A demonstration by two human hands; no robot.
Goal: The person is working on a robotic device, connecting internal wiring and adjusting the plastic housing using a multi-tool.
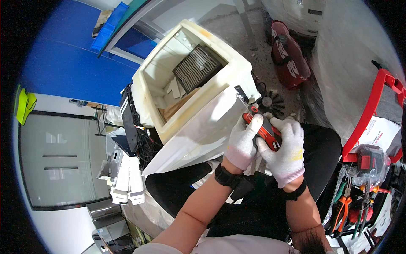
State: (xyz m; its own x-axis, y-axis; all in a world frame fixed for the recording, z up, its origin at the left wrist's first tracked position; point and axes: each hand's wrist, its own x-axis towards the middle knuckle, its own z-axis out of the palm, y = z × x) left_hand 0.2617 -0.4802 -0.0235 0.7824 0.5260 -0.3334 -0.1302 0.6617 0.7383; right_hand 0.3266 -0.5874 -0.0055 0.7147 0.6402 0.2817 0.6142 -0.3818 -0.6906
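Note:
My left hand (pixel 242 142), in a white knit glove, is closed around a red-and-black hand tool (pixel 267 134). A thin metal part (pixel 242 98) sticks out from the tool's upper end; whether it is a blade or a bit, I cannot tell. On the tool's lower end, my gloved right hand (pixel 287 150) is closed too, its thumb against the side. The tool is held above my lap, beside the white panel (pixel 192 129) of a cream plastic housing (pixel 243 63). Inside that open-topped housing, a black-framed pleated filter (pixel 198 67) leans among loose pieces.
Black cables (pixel 144 146) hang left of the housing. A red bag (pixel 289 55) lies on the floor beyond my hands. To the right, an open red-edged tool case (pixel 366 114) stands near orange-handled pliers (pixel 343 207). Grey-white cabinets (pixel 63 163) line the left side.

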